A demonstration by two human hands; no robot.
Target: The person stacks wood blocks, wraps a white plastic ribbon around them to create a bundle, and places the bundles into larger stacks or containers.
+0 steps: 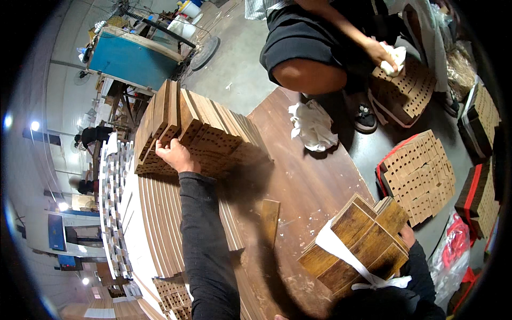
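My left hand (178, 157) reaches out to a tall stack of brown wooden boards (208, 133) whose ends are drilled with rows of holes. Its fingers curl round the lower end of a board (172, 114) at the stack's left side. Close to my body, at the lower right, is a bundle of dark-stained wooden boards (354, 234) with a white cloth strip (341, 246) across it, knotted at the near end. My right hand (408, 236) grips the bundle's right edge, with most of its fingers hidden. A short loose board (270, 221) lies left of the bundle.
Another person's hand (381, 54) presses a white cloth (394, 60) on a drilled bundle. A crumpled white cloth (313, 125) lies on the brown panel (298, 181). A red-banded bundle (418, 173) and a clear plastic bag (450, 253) stand on the right.
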